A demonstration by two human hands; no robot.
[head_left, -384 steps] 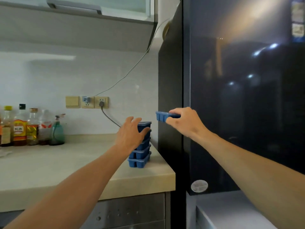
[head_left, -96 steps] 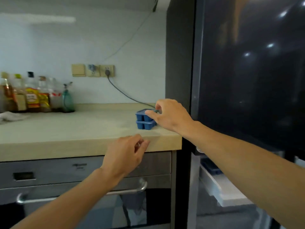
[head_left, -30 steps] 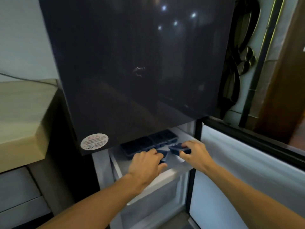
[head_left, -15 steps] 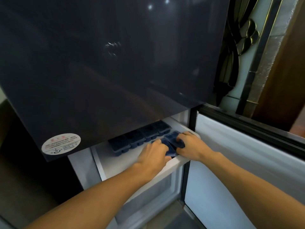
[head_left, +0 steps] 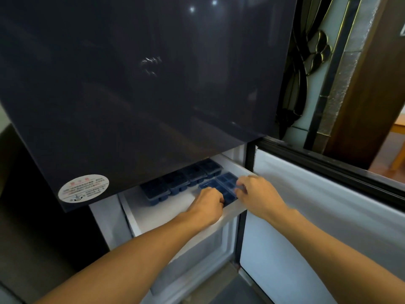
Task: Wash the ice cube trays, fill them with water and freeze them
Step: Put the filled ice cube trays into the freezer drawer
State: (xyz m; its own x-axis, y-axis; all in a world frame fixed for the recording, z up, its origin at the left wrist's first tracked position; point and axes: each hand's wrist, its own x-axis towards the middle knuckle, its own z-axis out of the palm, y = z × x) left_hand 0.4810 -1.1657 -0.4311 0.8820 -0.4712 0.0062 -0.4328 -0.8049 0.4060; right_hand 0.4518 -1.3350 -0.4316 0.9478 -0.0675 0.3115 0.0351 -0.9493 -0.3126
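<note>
blue plastic, that's the thing to watch: two ice cube trays (head_left: 221,188) side by side at the near right of the pulled-out freezer drawer (head_left: 166,212), and both hands on them. left hand (head_left: 207,206) has its fingers curled over the near left edge of the pair, gripping there; right hand (head_left: 257,195) is bent around the right end, thumb and fingers closed on the rim. whether they sit flat on the drawer floor or hover a touch above it, i cannot tell.

behind them, four more trays (head_left: 182,181) stand in a row running from near left to far right, tucked under the dark upper door (head_left: 142,84).

now the risk, as i read it: if these are filled, any tilt or a quick shove sends water over the rims and onto the white floor, where it would freeze. pushing too far back could knock the row.

room to work? bare white floor lies to the near left. on the right it is tight: the drawer's right wall, the dark door post (head_left: 249,163) and the open lower door (head_left: 317,211) crowd the right hand. overhead, the upper door's bottom edge hangs low over the back row.
</note>
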